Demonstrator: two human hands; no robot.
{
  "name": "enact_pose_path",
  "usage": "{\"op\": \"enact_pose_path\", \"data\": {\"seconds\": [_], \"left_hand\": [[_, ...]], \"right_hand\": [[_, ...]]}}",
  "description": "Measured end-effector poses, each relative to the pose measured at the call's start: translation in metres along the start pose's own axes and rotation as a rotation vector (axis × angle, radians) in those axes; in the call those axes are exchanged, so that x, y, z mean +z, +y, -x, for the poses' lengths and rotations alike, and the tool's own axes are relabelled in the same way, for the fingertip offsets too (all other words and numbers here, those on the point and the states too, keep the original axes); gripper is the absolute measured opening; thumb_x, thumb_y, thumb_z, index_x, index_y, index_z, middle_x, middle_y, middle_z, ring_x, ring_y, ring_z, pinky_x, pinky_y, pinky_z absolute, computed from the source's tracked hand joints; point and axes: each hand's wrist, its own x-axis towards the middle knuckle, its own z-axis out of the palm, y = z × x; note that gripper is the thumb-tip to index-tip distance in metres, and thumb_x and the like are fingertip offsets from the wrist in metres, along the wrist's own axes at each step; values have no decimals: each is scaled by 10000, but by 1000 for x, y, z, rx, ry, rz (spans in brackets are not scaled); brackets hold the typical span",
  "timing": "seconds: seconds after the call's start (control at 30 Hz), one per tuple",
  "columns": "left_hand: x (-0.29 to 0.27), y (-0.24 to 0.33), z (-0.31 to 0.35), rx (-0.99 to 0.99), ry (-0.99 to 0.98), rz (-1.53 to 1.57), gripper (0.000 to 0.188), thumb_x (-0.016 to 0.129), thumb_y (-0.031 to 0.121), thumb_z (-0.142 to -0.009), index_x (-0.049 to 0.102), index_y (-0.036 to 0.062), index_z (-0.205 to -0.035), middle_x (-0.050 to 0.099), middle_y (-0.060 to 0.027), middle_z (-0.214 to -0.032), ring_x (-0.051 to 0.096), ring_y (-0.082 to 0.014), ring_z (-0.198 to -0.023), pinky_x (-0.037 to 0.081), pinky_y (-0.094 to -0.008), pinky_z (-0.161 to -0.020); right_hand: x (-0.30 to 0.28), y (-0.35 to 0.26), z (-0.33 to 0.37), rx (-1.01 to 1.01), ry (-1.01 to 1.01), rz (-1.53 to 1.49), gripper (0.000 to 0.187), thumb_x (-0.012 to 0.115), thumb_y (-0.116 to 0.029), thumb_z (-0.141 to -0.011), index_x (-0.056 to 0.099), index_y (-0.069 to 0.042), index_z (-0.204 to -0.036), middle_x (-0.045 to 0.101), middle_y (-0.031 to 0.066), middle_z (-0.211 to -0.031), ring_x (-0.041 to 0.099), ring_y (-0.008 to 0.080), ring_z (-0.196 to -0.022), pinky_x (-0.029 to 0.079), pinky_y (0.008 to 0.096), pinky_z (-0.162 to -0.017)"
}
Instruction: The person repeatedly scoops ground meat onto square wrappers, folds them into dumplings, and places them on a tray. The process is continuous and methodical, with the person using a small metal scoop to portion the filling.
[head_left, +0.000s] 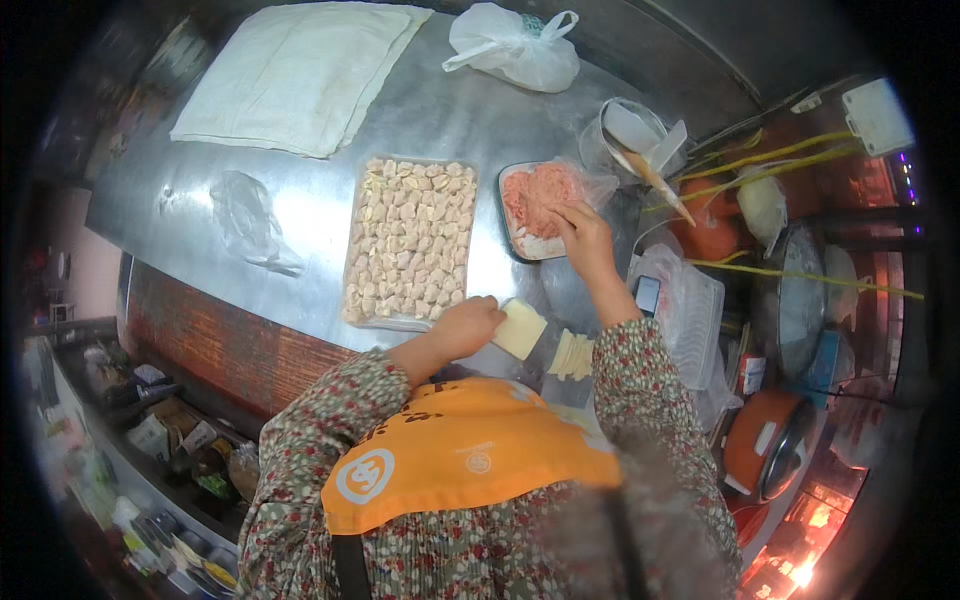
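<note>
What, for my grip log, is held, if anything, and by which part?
The left hand is at the left of the pale square stack, the right hand at the pink mince; whether either grips anything cannot be told.

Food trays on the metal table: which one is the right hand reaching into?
The smaller tray of pink mince, where the right hand is. The larger tray, to its left, holds rows of pale dumpling-like pieces.

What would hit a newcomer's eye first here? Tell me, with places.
The bright orange apron, lower middle, likely draws the eye first. Above it, slightly left, dumplings fill a tray on the metal table. To their right, the right hand touches pink meat in a smaller tray.
</note>
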Motion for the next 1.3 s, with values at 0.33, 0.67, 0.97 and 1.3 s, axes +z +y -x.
{"op": "enact_pose_path", "data": {"seconds": [0.33,0.67,0.97,1.3], "left_hand": [[24,2,-41,57,124,-106,178,608,169,-756,570,68,-897,528,-109,-886,553,-303,-872,470,-411,-719],[29,6,-47,92,236,-114,73,566,118,-736,600,55,-743,544,-112,-834,569,-277,-859,474,-362,-737],[-8,12,-6,-246,-88,1386,104,516,147,-882,513,44,-894,562,-53,-910,570,-173,-869,483,-343,-685],[-28,-4,26,-45,82,2174,373,630,-28,-770,475,51,-1099,554,-98,-1085,596,-204,-959,530,-358,-813]], "right_hand": [[5,22,-19,-119,-296,15,152,618,-64,-798,666,-39,-940,643,95,-906,621,270,-845,492,329,-713],[10,19,-11,7,-336,-30,196,630,-60,-786,670,-40,-977,647,125,-904,612,303,-845,485,347,-735],[13,47,18,756,-167,-759,191,558,-47,-898,611,100,-1009,644,128,-912,657,188,-817,550,262,-686],[6,64,67,1080,138,-1544,253,506,-38,-932,522,97,-1145,598,142,-1010,630,184,-876,562,220,-778]]}}
